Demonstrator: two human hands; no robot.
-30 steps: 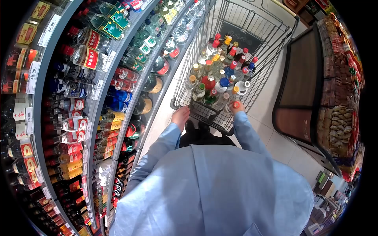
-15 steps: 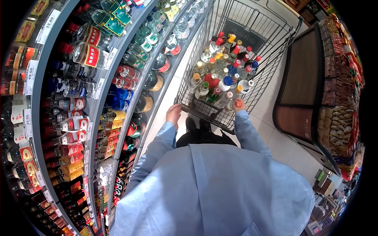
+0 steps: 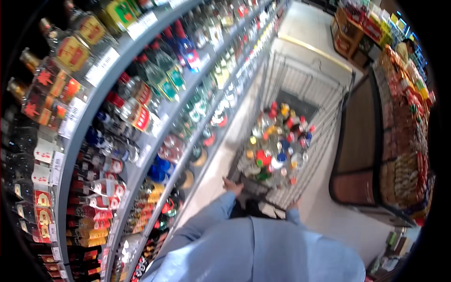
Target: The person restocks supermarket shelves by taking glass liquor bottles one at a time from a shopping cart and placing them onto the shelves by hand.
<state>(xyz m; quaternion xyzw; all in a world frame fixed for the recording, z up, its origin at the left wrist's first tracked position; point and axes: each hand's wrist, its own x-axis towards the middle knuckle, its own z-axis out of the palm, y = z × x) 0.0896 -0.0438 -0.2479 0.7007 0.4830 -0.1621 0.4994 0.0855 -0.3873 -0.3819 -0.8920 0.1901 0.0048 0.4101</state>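
Bottles [image 3: 277,149] standing close-packed in cart [image 3: 299,104], 12 o'clock from us. Left hand [image 3: 233,185], 11 o'clock, keeping fingers apart; right hand [image 3: 294,204], 1 o'clock, blur hiding grip. We're risking toppling glass: uneven push could be jolting cart.

Shopping cart [image 3: 323,129]: thin, smooth metal wire, with a dark, matt panel [image 3: 297,104] that looks like plastic; cart bottles [image 3: 278,154]: mainly glass by their look, glossy, with smooth caps [image 3: 282,157]. Shelf bottles [image 3: 129,112]: shiny, glass-like, with labels [image 3: 142,117] that look like paper; shelf edges [image 3: 70,162]: smooth, low-sheen; price tags [image 3: 57,168]: paper-like. Shirt [image 3: 305,254]: matt cloth, lightly creased; floor [image 3: 329,230]: smooth, faintly glossy; packets [image 3: 405,169]: shiny plastic wrap.
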